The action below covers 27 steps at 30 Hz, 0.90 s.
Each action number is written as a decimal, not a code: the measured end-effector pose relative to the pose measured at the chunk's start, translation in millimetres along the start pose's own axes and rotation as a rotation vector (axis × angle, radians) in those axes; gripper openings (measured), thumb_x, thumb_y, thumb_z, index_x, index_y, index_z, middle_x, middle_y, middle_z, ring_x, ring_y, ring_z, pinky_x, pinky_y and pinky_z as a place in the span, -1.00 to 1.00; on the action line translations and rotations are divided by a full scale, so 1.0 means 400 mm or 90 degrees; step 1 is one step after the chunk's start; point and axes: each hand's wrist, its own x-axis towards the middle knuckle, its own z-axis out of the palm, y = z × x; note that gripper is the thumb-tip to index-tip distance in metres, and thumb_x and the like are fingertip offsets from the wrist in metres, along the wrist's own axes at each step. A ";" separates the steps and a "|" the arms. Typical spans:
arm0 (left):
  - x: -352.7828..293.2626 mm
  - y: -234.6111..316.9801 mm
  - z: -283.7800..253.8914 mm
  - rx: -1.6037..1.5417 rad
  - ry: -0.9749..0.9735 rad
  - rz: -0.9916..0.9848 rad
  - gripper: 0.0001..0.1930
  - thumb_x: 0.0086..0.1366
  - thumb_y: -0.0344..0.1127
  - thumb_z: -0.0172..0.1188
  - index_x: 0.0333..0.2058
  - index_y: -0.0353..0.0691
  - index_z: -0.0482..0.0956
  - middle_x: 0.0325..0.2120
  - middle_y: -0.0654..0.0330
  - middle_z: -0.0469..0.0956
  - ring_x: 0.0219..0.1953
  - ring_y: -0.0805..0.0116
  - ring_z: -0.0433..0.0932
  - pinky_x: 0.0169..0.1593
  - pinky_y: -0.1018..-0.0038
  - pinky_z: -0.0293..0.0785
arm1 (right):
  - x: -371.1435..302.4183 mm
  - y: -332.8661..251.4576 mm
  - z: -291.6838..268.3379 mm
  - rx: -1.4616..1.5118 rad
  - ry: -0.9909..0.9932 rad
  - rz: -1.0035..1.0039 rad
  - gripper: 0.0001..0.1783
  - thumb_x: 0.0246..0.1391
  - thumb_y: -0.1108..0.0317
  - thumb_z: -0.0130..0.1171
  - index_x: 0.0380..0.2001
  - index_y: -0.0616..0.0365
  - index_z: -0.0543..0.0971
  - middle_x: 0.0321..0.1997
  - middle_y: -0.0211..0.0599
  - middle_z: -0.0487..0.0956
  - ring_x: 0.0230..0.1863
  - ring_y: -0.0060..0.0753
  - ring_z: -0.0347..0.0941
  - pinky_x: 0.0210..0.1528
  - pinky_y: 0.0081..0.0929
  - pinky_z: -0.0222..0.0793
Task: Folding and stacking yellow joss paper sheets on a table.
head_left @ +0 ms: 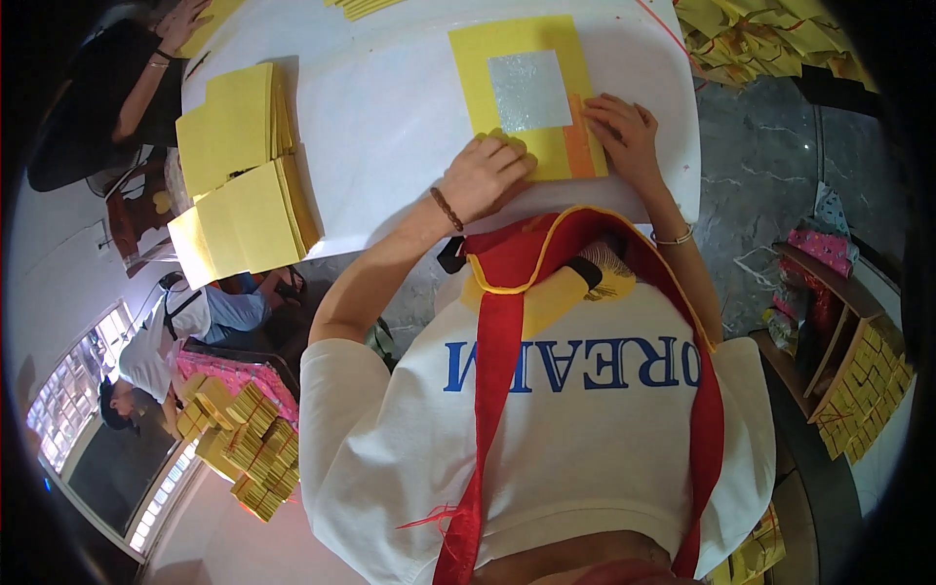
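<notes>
On the white table (390, 127) in front of me lies a yellow paper sheet (536, 34), with a shiny silver square (529, 93) in its middle. An orange strip (580, 156) runs along its right side down to the near edge. My left hand (487, 174) is closed at the sheet's near left corner, its fingers bent over the paper and the tips partly hidden. At the right edge, my right hand (624, 136) has its fingers stretched and slightly apart, their tips touching the upper part of the orange strip.
Stacks of yellow paper (239, 146) stand along the table's left edge. Another person's arm (146, 93) reaches in at the far left. Tied yellow bundles (258, 448) sit near a second person (166, 331). A wooden shelf (819, 331) stands at the right.
</notes>
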 end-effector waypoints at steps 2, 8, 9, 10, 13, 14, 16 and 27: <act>-0.004 -0.003 0.001 -0.063 -0.009 -0.038 -0.77 0.03 -0.33 0.23 -0.28 -0.21 0.53 -0.34 0.19 0.50 -0.30 0.21 0.45 -0.26 0.39 0.41 | -0.006 0.003 0.003 0.020 -0.003 0.007 -0.79 0.05 0.24 0.09 -0.22 -0.12 0.58 -0.04 -0.60 0.52 0.13 -0.54 0.30 0.18 -0.24 -0.18; 0.016 -0.013 -0.006 -0.187 -0.002 -0.177 -0.86 0.17 -0.32 0.13 -0.37 -0.26 0.55 -0.52 0.09 0.51 -0.45 0.12 0.48 -0.35 0.32 0.41 | -0.009 0.021 0.007 0.015 0.006 -0.008 -0.78 0.07 0.21 0.06 -0.21 -0.14 0.58 -0.04 -0.61 0.52 0.13 -0.55 0.29 0.17 -0.24 -0.18; 0.021 -0.014 -0.010 -0.193 -0.015 -0.205 -0.85 0.18 -0.31 0.12 -0.37 -0.27 0.55 -0.53 0.07 0.52 -0.45 0.11 0.49 -0.36 0.31 0.41 | -0.007 0.016 0.004 0.015 0.004 -0.005 -0.78 0.07 0.22 0.05 -0.20 -0.15 0.57 -0.04 -0.61 0.52 0.13 -0.56 0.29 0.17 -0.24 -0.17; 0.024 -0.014 -0.011 -0.199 -0.029 -0.234 -0.84 0.18 -0.30 0.11 -0.38 -0.28 0.55 -0.54 0.06 0.52 -0.46 0.10 0.49 -0.37 0.31 0.41 | -0.007 0.013 0.003 0.014 0.003 -0.001 -0.78 0.08 0.22 0.05 -0.19 -0.15 0.57 -0.03 -0.61 0.51 0.13 -0.56 0.29 0.16 -0.24 -0.17; 0.030 -0.016 -0.012 -0.241 -0.042 -0.275 -0.83 0.17 -0.27 0.07 -0.43 -0.24 0.55 -0.53 0.07 0.53 -0.42 0.10 0.50 -0.28 0.29 0.41 | -0.007 0.009 0.000 -0.012 -0.010 -0.017 -0.77 0.08 0.31 0.06 -0.17 -0.09 0.56 0.00 -0.57 0.49 0.14 -0.57 0.26 0.17 -0.30 -0.18; 0.032 -0.019 -0.011 -0.241 -0.041 -0.272 -0.83 0.17 -0.27 0.07 -0.43 -0.24 0.55 -0.53 0.07 0.53 -0.42 0.10 0.50 -0.28 0.29 0.41 | -0.006 0.008 0.000 -0.014 -0.009 -0.017 -0.77 0.08 0.31 0.06 -0.17 -0.09 0.56 0.00 -0.57 0.49 0.14 -0.57 0.26 0.17 -0.30 -0.18; 0.030 -0.019 -0.007 -0.279 -0.038 -0.299 -0.84 0.15 -0.28 0.06 -0.42 -0.23 0.55 -0.52 0.06 0.55 -0.44 0.11 0.52 -0.33 0.30 0.42 | -0.009 0.007 0.002 -0.012 -0.014 -0.009 -0.76 0.08 0.32 0.05 -0.16 -0.10 0.56 0.00 -0.58 0.49 0.13 -0.57 0.27 0.17 -0.30 -0.18; 0.035 -0.040 0.000 -0.382 -0.088 -0.443 -0.82 0.08 -0.25 0.07 -0.44 -0.19 0.59 -0.62 0.14 0.54 -0.58 0.26 0.52 -0.44 0.42 0.41 | -0.003 0.010 0.008 0.010 0.018 -0.013 -0.77 0.08 0.31 0.03 -0.19 -0.17 0.58 -0.04 -0.64 0.51 0.10 -0.61 0.29 0.15 -0.30 -0.17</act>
